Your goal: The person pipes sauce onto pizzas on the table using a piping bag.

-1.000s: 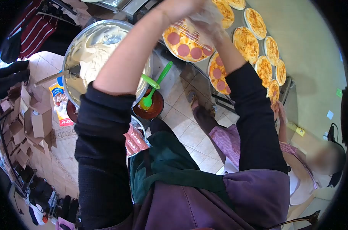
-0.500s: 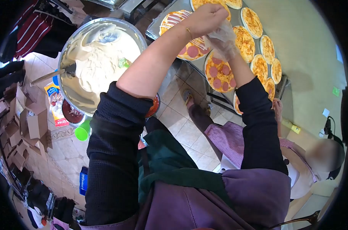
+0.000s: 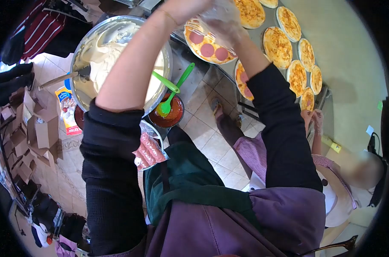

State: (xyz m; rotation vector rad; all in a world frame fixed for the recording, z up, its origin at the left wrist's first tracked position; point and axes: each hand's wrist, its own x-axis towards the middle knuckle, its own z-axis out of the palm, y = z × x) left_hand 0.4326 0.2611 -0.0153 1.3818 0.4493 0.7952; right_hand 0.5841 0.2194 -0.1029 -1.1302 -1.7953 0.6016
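My left hand (image 3: pixel 190 6), bare with a thin bracelet at the wrist, is at the top edge and partly cut off. It is closed, and its grip is hidden. Beside it my right hand (image 3: pixel 221 23), in a clear plastic glove, is also closed; what it holds does not show. Both are over a pizza (image 3: pixel 207 50) topped with round sausage slices and thin white sauce lines. A second pizza (image 3: pixel 244 81) with slices lies partly behind my right forearm. Several browned pizza bases (image 3: pixel 277 47) cover the work surface to the right.
On the left stands a large metal bowl (image 3: pixel 169 64) of creamy white mixture. A bowl of red sauce (image 3: pixel 175 118) holds a green spatula (image 3: pixel 181 83). Below is a bag of pink sausages (image 3: pixel 149 150). A co-worker's gloved hand (image 3: pixel 317 121) is at the table's right end.
Both my hands have moved left and up in view, over the pizza with white lines. My left forearm has shifted left, revealing the red sauce bowl, green spatula and sausage bag.
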